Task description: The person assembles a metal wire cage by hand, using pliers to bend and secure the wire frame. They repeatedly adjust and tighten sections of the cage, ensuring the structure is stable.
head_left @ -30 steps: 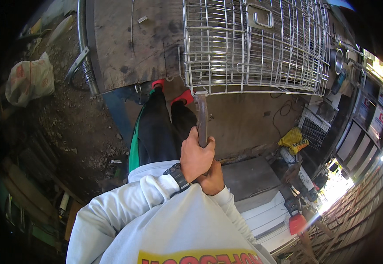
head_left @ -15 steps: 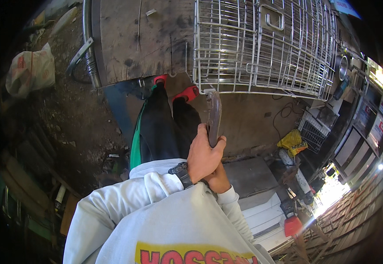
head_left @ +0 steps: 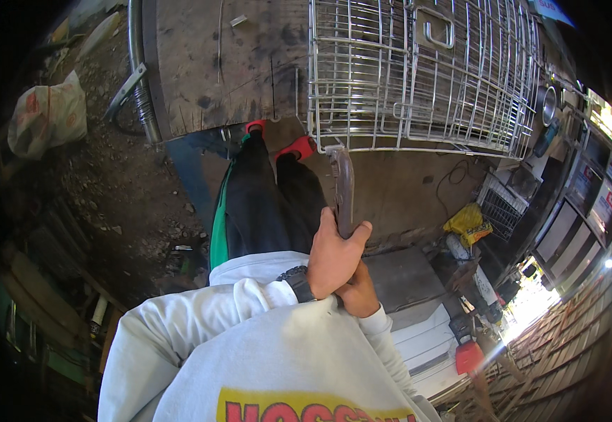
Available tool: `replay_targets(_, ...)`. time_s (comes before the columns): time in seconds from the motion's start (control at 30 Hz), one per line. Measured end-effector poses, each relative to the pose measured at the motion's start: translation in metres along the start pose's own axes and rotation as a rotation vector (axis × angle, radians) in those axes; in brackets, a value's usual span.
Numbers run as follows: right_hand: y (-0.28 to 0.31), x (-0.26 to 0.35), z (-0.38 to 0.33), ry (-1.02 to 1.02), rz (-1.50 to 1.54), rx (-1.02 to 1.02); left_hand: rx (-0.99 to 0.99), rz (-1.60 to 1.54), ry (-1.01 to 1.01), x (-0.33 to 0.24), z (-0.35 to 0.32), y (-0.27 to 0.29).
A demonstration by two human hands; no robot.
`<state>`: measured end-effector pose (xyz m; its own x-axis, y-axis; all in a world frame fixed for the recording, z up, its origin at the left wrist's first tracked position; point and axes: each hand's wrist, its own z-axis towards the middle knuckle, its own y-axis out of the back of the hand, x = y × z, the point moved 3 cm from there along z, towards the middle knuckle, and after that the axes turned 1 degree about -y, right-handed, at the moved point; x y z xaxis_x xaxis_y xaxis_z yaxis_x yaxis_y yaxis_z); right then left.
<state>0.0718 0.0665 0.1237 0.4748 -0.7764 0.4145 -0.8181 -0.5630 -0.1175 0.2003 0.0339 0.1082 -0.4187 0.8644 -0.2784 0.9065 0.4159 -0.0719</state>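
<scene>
My left hand [head_left: 335,260], with a black watch at its wrist, closes around the lower end of a worn brown plier-like tool [head_left: 344,190]. Just below it, my right hand [head_left: 359,292] is closed on the same tool, its fingers partly covered by the left hand. The tool points away from me. Its narrow far end meets the near bottom edge of a silver wire cage [head_left: 362,91], close to the cage's left corner. Whether the jaws grip a wire there is too small to tell.
The cage rests on a stained wooden board [head_left: 214,70]. A metal pipe [head_left: 137,42] runs along its left side. A white plastic bag [head_left: 56,112] lies on the dirt at left. To the right are a yellow sack [head_left: 468,224] and a small wire basket [head_left: 501,204].
Both my hands have shifted slightly to the right and toward me. The tool's handle has swung a little to the right, its far end staying at the cage edge.
</scene>
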Motion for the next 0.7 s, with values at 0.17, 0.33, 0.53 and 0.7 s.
replay_targets(0.17, 0.005, 0.0, -0.003, 0.008, -0.05, -0.011, -0.045, 0.07, -0.015, -0.002, -0.002, -0.005)
replay_targets(0.33, 0.003, 0.008, -0.002, 0.009, -0.023, -0.023, -0.095, 0.086, -0.061, 0.003, 0.003, -0.005)
replay_targets(0.53, -0.004, 0.009, 0.001, 0.079, -0.028, -0.099, -0.114, 0.16, -0.07, 0.008, 0.007, -0.002)
replay_targets(0.7, -0.001, 0.0, 0.006, 0.064, 0.013, -0.046, -0.081, 0.146, -0.091, 0.007, 0.009, -0.001)
